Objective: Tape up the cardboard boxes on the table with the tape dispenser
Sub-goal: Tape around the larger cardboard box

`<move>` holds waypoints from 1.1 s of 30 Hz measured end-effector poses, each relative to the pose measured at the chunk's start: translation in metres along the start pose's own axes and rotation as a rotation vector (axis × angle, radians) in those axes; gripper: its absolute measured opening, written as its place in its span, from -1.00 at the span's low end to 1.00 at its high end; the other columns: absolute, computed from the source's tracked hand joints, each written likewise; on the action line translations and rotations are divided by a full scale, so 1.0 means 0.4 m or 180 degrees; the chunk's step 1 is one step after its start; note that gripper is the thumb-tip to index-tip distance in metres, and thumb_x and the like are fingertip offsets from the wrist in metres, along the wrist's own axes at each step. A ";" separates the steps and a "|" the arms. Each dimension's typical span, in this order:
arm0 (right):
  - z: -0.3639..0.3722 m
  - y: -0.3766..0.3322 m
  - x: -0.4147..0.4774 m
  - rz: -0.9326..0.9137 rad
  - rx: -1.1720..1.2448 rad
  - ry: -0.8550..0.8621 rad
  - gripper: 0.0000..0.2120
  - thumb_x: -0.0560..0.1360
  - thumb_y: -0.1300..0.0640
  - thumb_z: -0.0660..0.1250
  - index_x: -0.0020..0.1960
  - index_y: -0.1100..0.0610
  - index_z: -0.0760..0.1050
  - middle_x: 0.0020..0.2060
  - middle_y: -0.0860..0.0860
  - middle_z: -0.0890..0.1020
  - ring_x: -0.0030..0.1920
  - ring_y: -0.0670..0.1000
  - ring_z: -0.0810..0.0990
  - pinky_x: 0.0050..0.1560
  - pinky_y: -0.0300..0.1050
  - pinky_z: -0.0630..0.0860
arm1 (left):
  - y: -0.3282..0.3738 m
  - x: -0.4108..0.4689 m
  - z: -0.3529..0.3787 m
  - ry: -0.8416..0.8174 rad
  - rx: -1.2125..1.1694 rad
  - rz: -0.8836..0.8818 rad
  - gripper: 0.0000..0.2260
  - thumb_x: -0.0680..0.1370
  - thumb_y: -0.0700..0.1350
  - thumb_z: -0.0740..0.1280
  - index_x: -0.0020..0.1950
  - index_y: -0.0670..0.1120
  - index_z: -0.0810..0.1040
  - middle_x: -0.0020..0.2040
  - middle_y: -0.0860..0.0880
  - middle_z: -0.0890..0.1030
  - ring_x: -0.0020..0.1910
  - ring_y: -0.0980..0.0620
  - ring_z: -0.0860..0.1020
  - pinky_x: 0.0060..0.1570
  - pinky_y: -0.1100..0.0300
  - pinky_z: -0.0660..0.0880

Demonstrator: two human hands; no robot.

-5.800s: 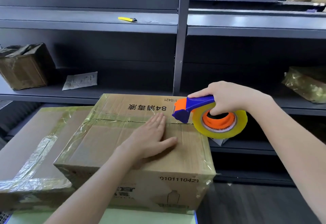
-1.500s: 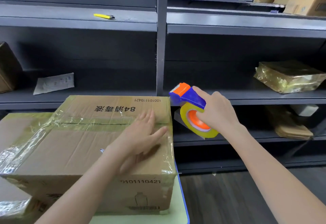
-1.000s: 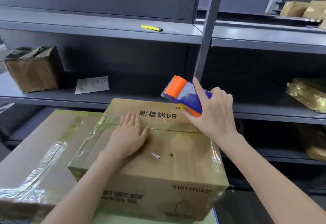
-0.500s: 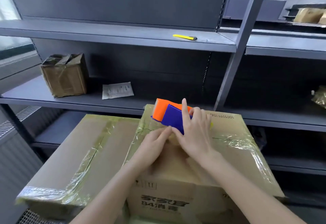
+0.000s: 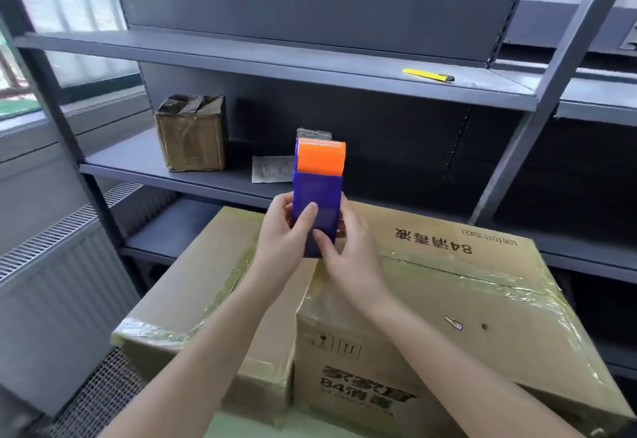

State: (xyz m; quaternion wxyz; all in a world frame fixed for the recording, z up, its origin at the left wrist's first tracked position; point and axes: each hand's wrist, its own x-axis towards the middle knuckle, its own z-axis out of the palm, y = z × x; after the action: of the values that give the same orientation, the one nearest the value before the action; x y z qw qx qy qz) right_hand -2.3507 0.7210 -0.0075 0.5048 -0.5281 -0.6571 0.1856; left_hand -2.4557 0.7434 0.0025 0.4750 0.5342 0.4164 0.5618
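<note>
The blue and orange tape dispenser (image 5: 319, 182) is held upright in the air above two cardboard boxes, orange blade end up. My left hand (image 5: 281, 241) grips its left side, thumb across the blue body. My right hand (image 5: 351, 255) grips its right side and lower end. The tape roll is hidden behind the dispenser and my hands. The right box (image 5: 465, 303) carries printed "84" text and shiny tape over its top seam and edges. The left box (image 5: 193, 296) lies lower, taped along its edges.
Dark metal shelving (image 5: 275, 58) stands behind the boxes. A small taped carton (image 5: 191, 134) and a paper slip (image 5: 272, 169) sit on the middle shelf. A yellow utility knife (image 5: 427, 75) lies on the upper shelf. A radiator grille (image 5: 51, 265) and window are at left.
The dispenser rose from the box's top seam into the air and turned blade end up. My left hand left the box and now grips the dispenser too. The view swung left.
</note>
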 end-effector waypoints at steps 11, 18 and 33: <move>0.083 0.020 -0.067 0.0680 -0.2890 -0.1571 -0.19 0.53 -0.18 0.13 0.54 0.23 -0.16 0.52 0.21 -0.14 0.52 0.22 -0.19 0.48 0.18 -0.23 | -0.171 0.013 -0.165 0.0086 0.4371 -0.0324 -0.76 0.61 -0.07 0.18 0.15 -0.22 0.35 0.14 -0.19 0.51 0.14 -0.17 0.47 -0.11 0.12 0.27; 0.078 0.036 -0.082 0.0686 -0.2789 -0.1577 -0.24 0.53 -0.10 0.07 0.54 0.26 -0.18 0.51 0.23 -0.18 0.51 0.19 -0.23 0.50 0.07 -0.25 | -0.281 -0.023 -0.161 -0.0263 0.5093 -0.0519 -0.72 0.60 -0.02 0.20 0.20 -0.17 0.36 0.12 -0.15 0.51 0.10 -0.13 0.51 -0.02 0.13 0.38; -0.003 0.024 -0.167 0.0098 -0.2564 -0.1795 -0.28 0.54 -0.05 0.06 0.54 0.22 -0.18 0.52 0.19 -0.14 0.52 0.16 -0.20 0.49 -0.01 -0.27 | -0.154 0.095 0.015 -0.1266 0.2502 0.0064 -0.59 0.66 -0.05 0.07 0.50 -0.11 0.19 0.55 -0.08 0.03 0.53 -0.02 -0.05 0.44 0.14 -0.05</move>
State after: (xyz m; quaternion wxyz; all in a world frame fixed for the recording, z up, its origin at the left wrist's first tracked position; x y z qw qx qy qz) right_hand -2.3493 0.6655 -0.0458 0.0601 -0.6202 -0.7799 0.0599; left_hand -2.4434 0.7928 -0.0491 0.3011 0.7761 0.4936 0.2515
